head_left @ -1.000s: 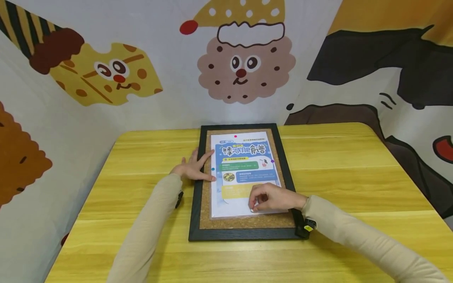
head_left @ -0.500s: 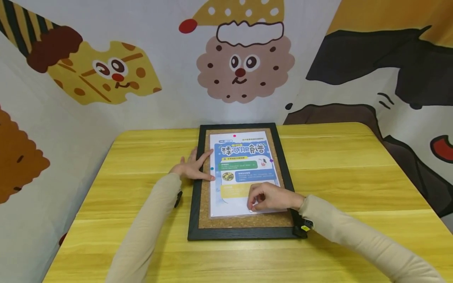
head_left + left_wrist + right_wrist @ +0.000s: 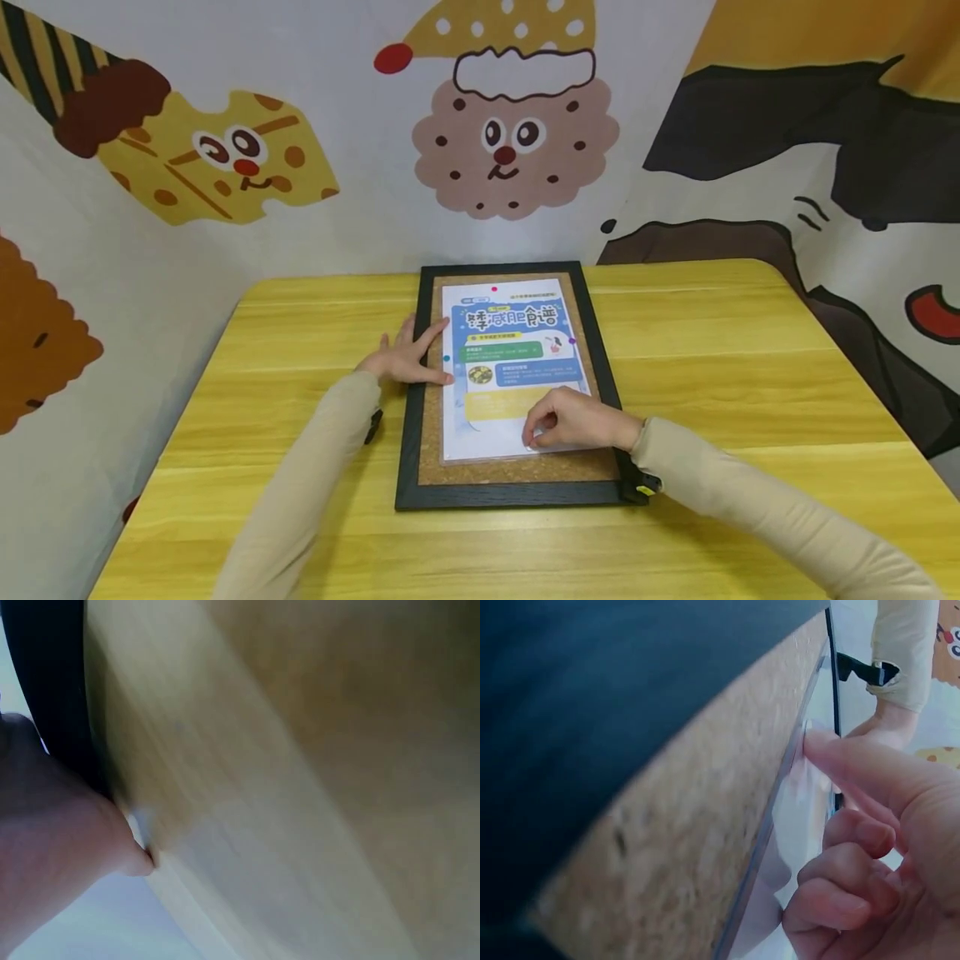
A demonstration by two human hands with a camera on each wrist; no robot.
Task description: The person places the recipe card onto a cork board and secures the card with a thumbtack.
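A printed sheet (image 3: pixel 487 437) in a clear sleeve lies on a cork board (image 3: pixel 517 475) with a black frame (image 3: pixel 517 496). Flat round thumbtacks sit on its edges: a pink thumbtack (image 3: pixel 494 289) at the top, a teal thumbtack (image 3: pixel 446 358) at left, a purple thumbtack (image 3: pixel 572 341) at right. My left hand (image 3: pixel 405 358) rests across the frame's left side, fingers spread, tips at the sheet's edge. At the sheet's bottom edge, my right hand (image 3: pixel 572 418) pinches a small white thumbtack (image 3: pixel 529 448) against the paper, mostly covered by the fingertips; its other fingers are curled.
The board lies on a yellow wood-grain table (image 3: pixel 750 375), its far end near the back wall. A cloth with cartoon figures (image 3: pixel 517 150) hangs behind and at the sides. A dark wrist strap (image 3: pixel 862 671) shows on the left arm in the right wrist view.
Both hands stay in almost the same place on the board; the right fingertips still press at the sheet's bottom edge. The whole head view has shifted slightly.
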